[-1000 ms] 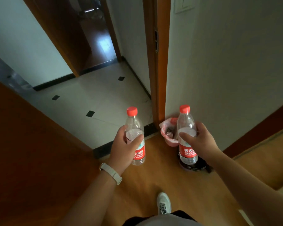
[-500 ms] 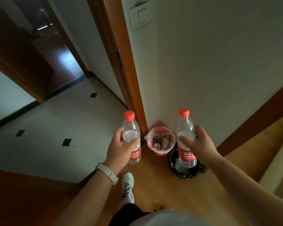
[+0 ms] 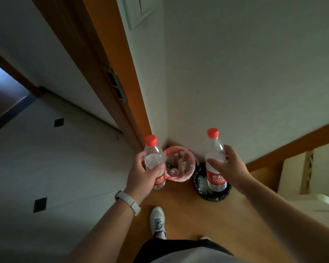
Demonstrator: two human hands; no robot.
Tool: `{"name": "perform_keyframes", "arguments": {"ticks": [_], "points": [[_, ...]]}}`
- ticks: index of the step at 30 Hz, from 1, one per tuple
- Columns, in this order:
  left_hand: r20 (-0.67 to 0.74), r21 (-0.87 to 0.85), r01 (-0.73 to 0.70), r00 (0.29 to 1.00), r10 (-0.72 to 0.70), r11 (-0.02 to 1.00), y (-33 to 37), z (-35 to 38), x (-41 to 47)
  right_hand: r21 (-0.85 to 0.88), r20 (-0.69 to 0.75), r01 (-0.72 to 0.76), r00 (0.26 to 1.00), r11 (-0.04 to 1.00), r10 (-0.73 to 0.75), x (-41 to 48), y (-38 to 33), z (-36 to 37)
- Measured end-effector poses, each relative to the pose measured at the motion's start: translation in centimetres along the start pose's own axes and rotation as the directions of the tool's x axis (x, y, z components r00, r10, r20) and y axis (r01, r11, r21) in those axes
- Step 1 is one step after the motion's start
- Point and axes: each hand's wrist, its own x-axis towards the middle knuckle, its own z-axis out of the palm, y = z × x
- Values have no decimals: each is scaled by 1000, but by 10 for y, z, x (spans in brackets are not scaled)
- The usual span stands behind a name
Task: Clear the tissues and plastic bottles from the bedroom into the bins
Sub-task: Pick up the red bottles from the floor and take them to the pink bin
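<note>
My left hand (image 3: 142, 175) grips a clear plastic bottle (image 3: 153, 160) with a red cap and red label, held upright just left of a small bin with a pink liner (image 3: 190, 173). That bin holds several small items. My right hand (image 3: 231, 168) holds a second, matching bottle (image 3: 215, 162) upright, directly above a black-lined bin (image 3: 213, 196) that stands to the right of the pink one. Both bins sit on the wooden floor in the corner by the door frame.
An orange wooden door frame (image 3: 122, 73) runs down to the corner; a tiled hallway floor (image 3: 55, 158) lies to its left. A white wall (image 3: 235, 73) with a light switch stands behind the bins. Pale furniture (image 3: 311, 177) is at the right edge. My shoe (image 3: 157, 220) is below the bins.
I have stepped closer to the corner and the view has tilted down. Both bins now lie nearer, and the right bottle hangs over the black bin. Both hands keep their bottles.
</note>
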Motion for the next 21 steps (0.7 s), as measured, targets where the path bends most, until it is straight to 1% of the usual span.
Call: {"name": "perform_keyframes", "arguments": {"ticks": [4, 8, 11, 14, 16, 21], "points": [[100, 41, 33, 994, -37, 999, -19, 1, 51, -5, -31, -118, 993, 993, 118, 23, 3, 28], [152, 83, 55, 986, -67, 995, -42, 20, 100, -43, -62, -178, 983, 983, 175, 53, 23, 52], [181, 107, 109, 975, -127, 988, -72, 44, 132, -46, -68, -200, 978, 979, 197, 83, 47, 72], [168, 116, 170, 968, -188, 979, -114, 72, 164, -43, -63, -207, 977, 977, 204, 124, 81, 97], [134, 110, 207, 966, -221, 972, -145, 91, 187, -14, -56, -220, 974, 975, 219, 155, 108, 117], [91, 133, 199, 973, -212, 971, -228, 136, 258, 52, -33, -233, 971, 971, 235, 235, 182, 171]]}}
